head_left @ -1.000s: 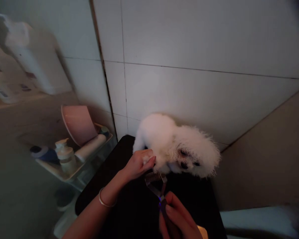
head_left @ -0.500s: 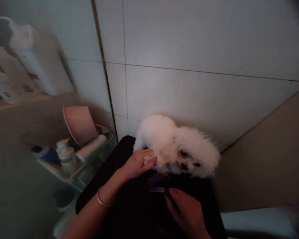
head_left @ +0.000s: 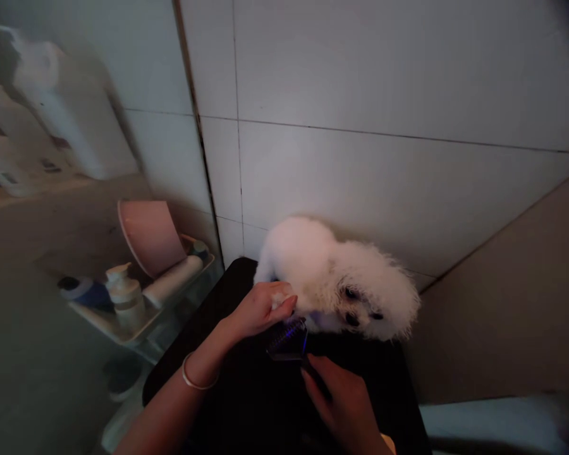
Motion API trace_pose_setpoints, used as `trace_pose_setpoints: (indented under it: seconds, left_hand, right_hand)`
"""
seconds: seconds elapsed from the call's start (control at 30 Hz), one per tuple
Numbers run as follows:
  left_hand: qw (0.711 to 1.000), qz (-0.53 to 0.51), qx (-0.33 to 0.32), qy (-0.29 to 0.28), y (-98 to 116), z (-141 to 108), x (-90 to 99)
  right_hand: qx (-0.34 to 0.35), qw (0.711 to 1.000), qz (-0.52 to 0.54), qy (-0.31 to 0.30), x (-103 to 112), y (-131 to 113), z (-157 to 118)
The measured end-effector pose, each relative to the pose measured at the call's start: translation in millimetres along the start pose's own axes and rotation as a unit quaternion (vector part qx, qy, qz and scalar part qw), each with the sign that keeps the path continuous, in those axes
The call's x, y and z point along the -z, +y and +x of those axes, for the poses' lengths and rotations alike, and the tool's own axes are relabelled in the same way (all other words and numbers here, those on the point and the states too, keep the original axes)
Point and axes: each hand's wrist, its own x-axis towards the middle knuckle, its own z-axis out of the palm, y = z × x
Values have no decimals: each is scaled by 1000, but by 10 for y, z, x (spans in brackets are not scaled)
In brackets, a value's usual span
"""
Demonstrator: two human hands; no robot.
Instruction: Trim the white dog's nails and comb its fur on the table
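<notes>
A plastic tray (head_left: 107, 319) is seen at left, with a pink basin (head_left: 150, 239), a pump bottle (head_left: 126, 297) and a white tube (head_left: 173, 281) held in it. A white curly-coated dog (head_left: 334, 278) is positioned on a black table (head_left: 239, 278) against a tiled wall (head_left: 360, 95), its foreleg enclosed by the closed left hand (head_left: 260, 309), which is extended from lower left. A toothed grooming comb (head_left: 287, 339) is gripped by the curled right hand (head_left: 341, 404), just beside the dog.

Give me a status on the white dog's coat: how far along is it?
Nothing clearly looks finished: the white dog is fluffy all over, and its head fur is frizzy. In hand: the left hand holds a front leg, and the right hand holds a comb beside it. Left: the head and back, which the comb isn't touching.
</notes>
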Motion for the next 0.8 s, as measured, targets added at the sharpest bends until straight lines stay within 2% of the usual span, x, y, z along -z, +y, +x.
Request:
trace_pose_setpoints:
  seconds: [0.2,0.3,0.37,0.5,0.6,0.7,0.8]
  left_hand:
    - [1000,-6,0,5,-7,0,10]
    - [1000,-13,0,11,3,-9,5]
    - [1000,-19,0,12,5,-14,-10]
    - [1000,-19,-4,14,-1,-17,-43]
    - [1000,-16,-2,12,-5,-15,-43]
    - [1000,-21,0,14,2,-10,-27]
    - [1000,-23,2,13,12,-4,-18]
  right_hand:
    - [11,998,14,-52,-8,13,-225]
    - [-61,992,-9,-107,-103,150,-322]
    - [-116,985,-42,-123,-209,284,-365]
    - [-164,978,-79,-103,-434,531,-394]
    - [-177,978,-76,-79,-494,575,-333]
    - [-169,984,-35,-50,-402,452,-162]
    - [-156,987,33,-4,-223,224,98]
